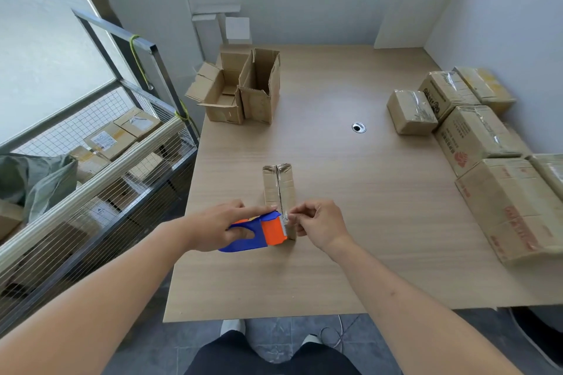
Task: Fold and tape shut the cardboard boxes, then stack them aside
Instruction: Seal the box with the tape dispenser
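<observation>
A person is standing at the near edge of a pale wooden table (pixel 350 222), working on a narrow cardboard box (pixel 278 189) that is lying lengthwise near the front of the surface, its top flaps closed along a centre seam that is carrying a strip of clear tape; the left hand (pixel 213 227) is gripping a blue and orange tape dispenser (pixel 259 233), fingers curled through its handle and the forefinger lying straight along its top, and is holding the cutter end against the near end of the box; the right hand (pixel 320 224) is pinching the loose end of the clear tape (pixel 286 218) between thumb and fingertips just beside the dispenser's blade, right at the seam; two open boxes (pixel 240 91) are standing together at the far left of the table, flaps up, touching one another; a group of taped boxes (pixel 475 131) is lying along the right edge, packed closely side by side and running from the far end toward the near corner; a round cable hole (pixel 358 127) is sitting in the tabletop between the two groups; a wire-mesh cart (pixel 91 176) holding more cartons is standing beside the table on the left.
</observation>
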Available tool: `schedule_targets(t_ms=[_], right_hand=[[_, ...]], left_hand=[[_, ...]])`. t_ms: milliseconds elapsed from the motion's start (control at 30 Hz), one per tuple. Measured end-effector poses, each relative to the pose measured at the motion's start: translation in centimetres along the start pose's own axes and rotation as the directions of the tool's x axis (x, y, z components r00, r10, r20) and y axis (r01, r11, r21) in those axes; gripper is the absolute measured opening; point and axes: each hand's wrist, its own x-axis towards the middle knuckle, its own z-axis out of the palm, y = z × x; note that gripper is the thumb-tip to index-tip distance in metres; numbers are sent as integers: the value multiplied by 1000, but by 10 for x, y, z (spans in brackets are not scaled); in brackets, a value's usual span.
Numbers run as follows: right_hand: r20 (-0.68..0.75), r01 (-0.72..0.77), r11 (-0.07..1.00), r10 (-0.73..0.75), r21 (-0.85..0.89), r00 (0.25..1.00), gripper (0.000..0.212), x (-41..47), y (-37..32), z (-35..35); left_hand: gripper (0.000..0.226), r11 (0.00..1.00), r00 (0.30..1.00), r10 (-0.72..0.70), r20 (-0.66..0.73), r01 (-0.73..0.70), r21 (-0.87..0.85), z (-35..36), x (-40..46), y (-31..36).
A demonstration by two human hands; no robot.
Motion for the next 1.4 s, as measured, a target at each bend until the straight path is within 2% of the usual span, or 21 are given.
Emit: schedule_targets(t_ms=[100, 167, 267, 467, 600, 933, 1200, 1233, 1333, 1400], right_hand=[[-64, -12, 999, 15, 37, 998, 17, 1, 2, -6], [-90, -25, 997, 32, 73, 995, 19, 5, 5, -22], [-52, -27, 999, 29, 41, 998, 19, 10, 9, -38], [-22, -81, 996, 80, -30, 997, 10, 15, 21, -31], [-38, -89, 993, 86, -83, 996, 17, 20, 30, -27], [-21, -93, 987, 91, -133, 996, 7, 39, 50, -24], [159, 57, 941, -3, -334, 987, 10, 56, 65, -17], [188, 68, 935, -2, -349, 982, 13, 57, 64, -17], [325, 58, 940, 58, -336, 944, 46, 59, 63, -15], [355, 26, 958, 81, -287, 931, 49, 58, 65, -10]], left_hand=[[67, 998, 999, -27, 42, 25, 60, -6, -5, -8], [65, 997, 996, -69, 61, 66, 40, -8, -14, -22], [63, 993, 992, -109, 66, 111, -34, -7, -23, -36], [56, 981, 982, -172, 81, 178, -75, 0, -14, -42], [55, 977, 977, -194, 89, 201, -72, 7, -7, -45], [53, 971, 970, -228, 82, 233, -57, 12, 17, -52], [55, 973, 966, -232, 113, 230, 25, 14, 38, -48], [55, 974, 966, -228, 118, 227, 23, 14, 39, -49], [56, 974, 966, -227, 126, 226, 17, 14, 40, -49], [57, 974, 966, -225, 131, 225, 9, 12, 42, -49]])
